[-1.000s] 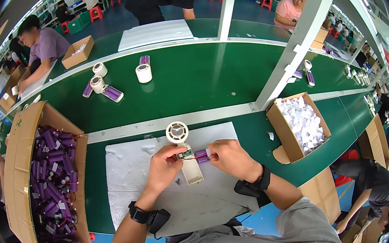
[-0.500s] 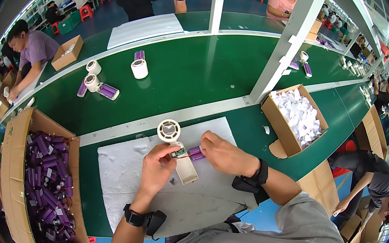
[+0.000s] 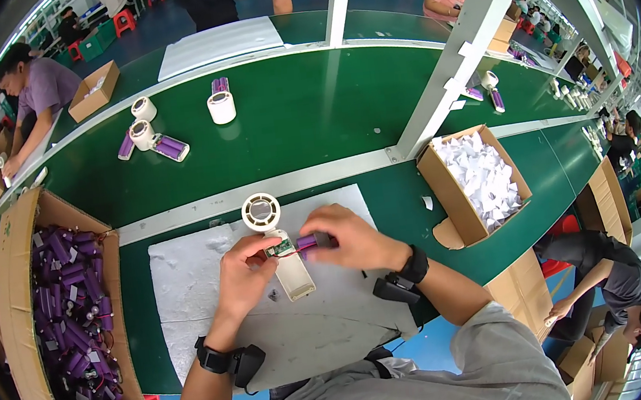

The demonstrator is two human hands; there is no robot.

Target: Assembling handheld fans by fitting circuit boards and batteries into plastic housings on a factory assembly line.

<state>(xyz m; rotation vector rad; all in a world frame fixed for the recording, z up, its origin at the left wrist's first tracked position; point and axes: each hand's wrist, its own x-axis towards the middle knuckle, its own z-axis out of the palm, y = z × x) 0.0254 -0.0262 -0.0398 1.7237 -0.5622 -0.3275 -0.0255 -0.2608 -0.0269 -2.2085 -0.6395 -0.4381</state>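
A small white handheld fan (image 3: 295, 275) lies on a pale foam sheet (image 3: 188, 282), its round head pointing away from me and its handle casing open. In the upper part of the handle is a green circuit board (image 3: 280, 248). My left hand (image 3: 244, 276) pinches the board's edge at the casing, thumb and forefinger together. To the right of the handle, my right hand (image 3: 352, 237) grips a purple battery pack (image 3: 307, 242), partly hidden by the fingers. Thin red wires run between pack and board. Small dark bits lie on the foam left of the handle.
At left stands a carton (image 3: 23, 313) full of purple battery packs (image 3: 74, 323). A box of folded white paper pieces (image 3: 480, 174) sits at right, beside a metal post (image 3: 453, 82). Across the rail are several part-built fans (image 3: 221, 107). Other people work around the bench.
My right hand has turned and its fingers have spread further over the battery pack, which sits closer to the casing. My left hand stays at the board. The whole view has shifted slightly.
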